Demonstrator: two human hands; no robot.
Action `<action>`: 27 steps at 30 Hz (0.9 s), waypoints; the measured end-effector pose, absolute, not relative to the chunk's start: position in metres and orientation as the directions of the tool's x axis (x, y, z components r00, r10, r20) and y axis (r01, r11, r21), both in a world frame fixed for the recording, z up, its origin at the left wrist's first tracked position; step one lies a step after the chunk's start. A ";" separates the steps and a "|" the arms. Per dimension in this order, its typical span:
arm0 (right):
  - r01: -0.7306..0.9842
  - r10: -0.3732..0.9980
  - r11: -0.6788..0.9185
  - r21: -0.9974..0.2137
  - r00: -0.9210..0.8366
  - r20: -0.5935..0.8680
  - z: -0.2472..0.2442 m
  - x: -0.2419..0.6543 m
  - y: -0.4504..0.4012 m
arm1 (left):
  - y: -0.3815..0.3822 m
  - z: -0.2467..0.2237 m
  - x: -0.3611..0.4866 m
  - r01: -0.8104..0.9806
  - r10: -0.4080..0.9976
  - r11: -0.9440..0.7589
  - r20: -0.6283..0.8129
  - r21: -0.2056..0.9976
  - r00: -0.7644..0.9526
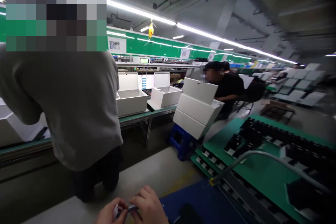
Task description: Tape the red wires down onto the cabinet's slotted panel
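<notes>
At the bottom edge, my left hand and my right hand are close together with their fingers curled. Between them they grip a thin bluish-grey piece, perhaps a short length of cable; its kind is too small to tell. Something small and white shows between the fingers of my left hand. The fingers hide much of what is held.
A person in a grey sweater stands ahead on the left. White boxes stand along the workbench; more are stacked on a blue stool. At right, a cart's green shelf carries black parts. Beyond sits a person in black.
</notes>
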State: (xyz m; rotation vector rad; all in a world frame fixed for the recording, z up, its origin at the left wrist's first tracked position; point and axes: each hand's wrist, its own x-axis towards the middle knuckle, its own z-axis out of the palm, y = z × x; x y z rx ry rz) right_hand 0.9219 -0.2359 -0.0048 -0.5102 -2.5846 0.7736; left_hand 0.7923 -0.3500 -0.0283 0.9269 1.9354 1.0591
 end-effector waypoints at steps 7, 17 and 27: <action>0.317 0.709 0.436 -0.842 -0.697 0.105 0.032 0.921 -0.241 | -0.355 0.011 0.782 -0.056 0.788 0.306 -0.286 0.950 -0.546; 0.205 0.529 0.693 -0.692 -0.796 0.295 0.034 0.895 -0.248 | -0.355 0.002 0.761 -0.034 0.779 0.351 -0.312 0.936 -0.543; 0.168 0.310 0.923 -0.347 -0.859 0.408 0.010 0.874 -0.231 | -0.334 0.001 0.768 0.171 0.734 0.475 -0.281 0.863 -0.619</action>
